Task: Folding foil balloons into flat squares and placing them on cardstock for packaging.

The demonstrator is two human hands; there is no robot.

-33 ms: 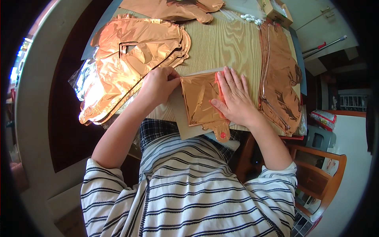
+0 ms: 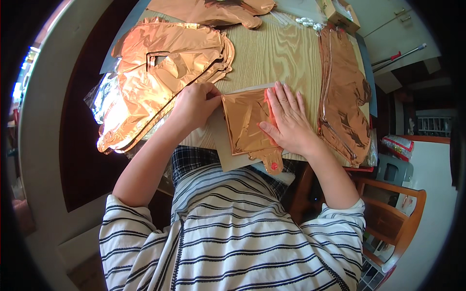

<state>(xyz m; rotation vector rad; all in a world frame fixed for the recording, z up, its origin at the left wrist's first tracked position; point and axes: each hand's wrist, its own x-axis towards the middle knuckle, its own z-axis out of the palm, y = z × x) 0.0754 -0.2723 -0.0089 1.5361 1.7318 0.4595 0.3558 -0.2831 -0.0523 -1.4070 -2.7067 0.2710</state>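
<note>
A rose-gold foil balloon (image 2: 247, 119), folded into a rough square, lies on a greyish-beige card (image 2: 224, 150) at the table's near edge. Its rounded tab with a red-pink spot hangs toward me, past the fold. My left hand (image 2: 196, 104) pinches the balloon's upper left corner between thumb and fingers. On the right side of the foil my right hand (image 2: 290, 120) lies flat, fingers stretched, pressing it down. A reddish tint shows on the foil beside those fingers.
Left on the wooden table (image 2: 264, 53) is a stack of unfolded foil balloons (image 2: 141, 82), with another foil piece (image 2: 213, 12) at the far edge. Long folded foil balloons (image 2: 343, 97) lie at the right. An open box (image 2: 342, 14) stands far right; a wooden chair (image 2: 388, 218) is below it.
</note>
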